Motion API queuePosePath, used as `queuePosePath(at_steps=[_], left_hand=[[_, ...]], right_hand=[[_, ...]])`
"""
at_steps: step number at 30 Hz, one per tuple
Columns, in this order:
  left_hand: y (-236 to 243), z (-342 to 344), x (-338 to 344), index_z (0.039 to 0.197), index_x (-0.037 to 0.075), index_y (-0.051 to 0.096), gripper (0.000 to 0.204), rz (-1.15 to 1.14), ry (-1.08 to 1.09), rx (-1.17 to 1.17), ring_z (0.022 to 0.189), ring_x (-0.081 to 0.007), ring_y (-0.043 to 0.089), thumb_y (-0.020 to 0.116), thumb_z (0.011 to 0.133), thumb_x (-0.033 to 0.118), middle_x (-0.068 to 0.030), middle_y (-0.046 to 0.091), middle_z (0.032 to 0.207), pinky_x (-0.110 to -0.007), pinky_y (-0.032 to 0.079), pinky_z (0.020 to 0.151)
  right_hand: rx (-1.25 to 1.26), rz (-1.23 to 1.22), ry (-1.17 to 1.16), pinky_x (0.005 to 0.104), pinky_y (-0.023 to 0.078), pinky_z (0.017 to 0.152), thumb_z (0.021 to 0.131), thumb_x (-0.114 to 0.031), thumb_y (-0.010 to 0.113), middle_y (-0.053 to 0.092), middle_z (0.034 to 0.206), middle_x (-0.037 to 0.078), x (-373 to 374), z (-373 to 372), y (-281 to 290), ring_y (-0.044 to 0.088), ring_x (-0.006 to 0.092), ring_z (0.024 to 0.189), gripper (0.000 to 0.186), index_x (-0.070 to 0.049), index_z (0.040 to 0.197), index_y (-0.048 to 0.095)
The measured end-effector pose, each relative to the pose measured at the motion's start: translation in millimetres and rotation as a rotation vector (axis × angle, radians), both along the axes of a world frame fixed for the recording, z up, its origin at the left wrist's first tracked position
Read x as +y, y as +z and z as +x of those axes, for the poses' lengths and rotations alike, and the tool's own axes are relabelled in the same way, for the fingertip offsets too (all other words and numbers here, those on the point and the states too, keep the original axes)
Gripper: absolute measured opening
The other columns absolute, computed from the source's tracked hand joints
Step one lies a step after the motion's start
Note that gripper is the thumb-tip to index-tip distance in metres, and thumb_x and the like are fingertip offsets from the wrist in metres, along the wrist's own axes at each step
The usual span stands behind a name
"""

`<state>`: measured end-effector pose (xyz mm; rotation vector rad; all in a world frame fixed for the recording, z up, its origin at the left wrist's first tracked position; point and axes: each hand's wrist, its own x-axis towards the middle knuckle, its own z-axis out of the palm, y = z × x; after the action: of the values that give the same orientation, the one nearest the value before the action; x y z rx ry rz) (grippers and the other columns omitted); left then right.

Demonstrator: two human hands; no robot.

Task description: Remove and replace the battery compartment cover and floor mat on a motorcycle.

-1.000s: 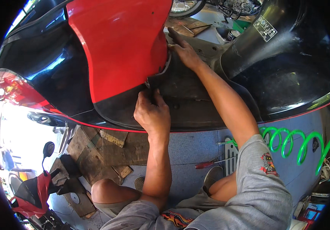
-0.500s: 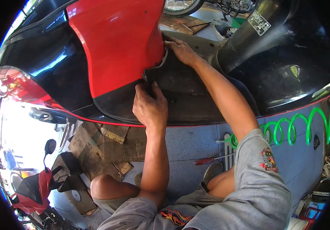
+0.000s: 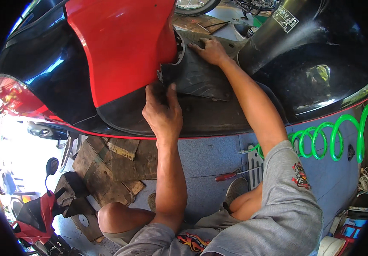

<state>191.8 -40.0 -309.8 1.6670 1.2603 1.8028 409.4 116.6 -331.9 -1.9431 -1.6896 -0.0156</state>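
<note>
A black ribbed plastic floor panel (image 3: 207, 79) of a scooter stands partly raised and tilted off the dark footboard (image 3: 158, 115). At its near left corner, my left hand (image 3: 163, 113) is closed with thumb and fingers on the panel's edge; the fingertips are partly hidden in shadow. My right hand (image 3: 211, 51) grips the far edge of the same panel, fingers hooked over it. Beside the panel, the red body cover (image 3: 124, 51) ends in a curved edge, and a gap shows between the two.
A black front leg shield (image 3: 316, 81) curves up on the right. Below it hangs a coiled green air hose (image 3: 337, 132). On the blue floor lie a screwdriver (image 3: 226, 176) and worn wooden boards (image 3: 107, 166). A second red scooter (image 3: 38, 217) stands at lower left.
The floor panel has tilted up and shifted away from the red cover, opening a gap at its left edge. My right hand has moved slightly right with it; my left hand stays at the corner.
</note>
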Motion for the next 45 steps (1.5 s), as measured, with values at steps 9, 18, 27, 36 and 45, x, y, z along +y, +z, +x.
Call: queuePosePath(at_steps=[9, 18, 27, 36, 45], left_hand=[[3, -3, -3, 0.103, -0.004, 0.059, 0.019, -0.055, 0.080, 0.002, 0.071, -0.0213, 0.066, 0.062, 0.091, 0.010, -0.0171, 0.067, 0.084, -0.032, 0.050, 0.067], [3, 11, 14, 0.118, -0.008, 0.058, 0.026, 0.202, -0.141, -0.049, 0.091, -0.0136, 0.064, 0.056, 0.095, 0.004, -0.0111, 0.069, 0.098, -0.027, 0.053, 0.083], [2, 12, 5, 0.105, -0.011, 0.063, 0.021, -0.040, -0.041, -0.164, 0.082, -0.0100, 0.061, 0.063, 0.090, 0.003, -0.0091, 0.068, 0.092, -0.024, 0.049, 0.076], [11, 30, 13, 0.101, -0.003, 0.060, 0.014, 0.277, 0.105, 0.056, 0.072, -0.0329, 0.066, 0.060, 0.088, 0.002, -0.0188, 0.065, 0.083, -0.037, 0.052, 0.064], [9, 18, -3, 0.101, -0.005, 0.058, 0.021, 0.049, -0.129, -0.084, 0.073, -0.0237, 0.069, 0.065, 0.090, 0.011, -0.0183, 0.068, 0.080, -0.032, 0.051, 0.065]], right_hand=[[0.025, -0.104, 0.089, 0.0461, 0.042, 0.101, 0.079, -0.073, 0.056, 0.059, 0.119, 0.032, 22, 6, 17, 0.055, 0.0401, 0.118, 0.090, 0.003, 0.128, 0.055], [0.172, -0.090, 0.006, 0.0425, 0.045, 0.098, 0.081, -0.074, 0.050, 0.059, 0.120, 0.032, 54, 22, 3, 0.057, 0.0401, 0.116, 0.087, 0.004, 0.118, 0.062], [0.175, -0.242, -0.025, 0.0419, 0.039, 0.106, 0.078, -0.081, 0.044, 0.053, 0.132, 0.029, 49, 16, 14, 0.050, 0.0377, 0.126, 0.101, 0.006, 0.129, 0.053], [0.245, -0.217, 0.036, 0.0395, 0.036, 0.108, 0.082, -0.078, 0.043, 0.052, 0.138, 0.018, 39, 15, 31, 0.047, 0.0340, 0.130, 0.077, -0.023, 0.134, 0.056], [0.219, 0.099, -0.027, 0.0456, 0.048, 0.091, 0.073, -0.085, 0.046, 0.063, 0.108, 0.034, 42, 28, 67, 0.061, 0.0441, 0.107, 0.098, 0.005, 0.101, 0.070]])
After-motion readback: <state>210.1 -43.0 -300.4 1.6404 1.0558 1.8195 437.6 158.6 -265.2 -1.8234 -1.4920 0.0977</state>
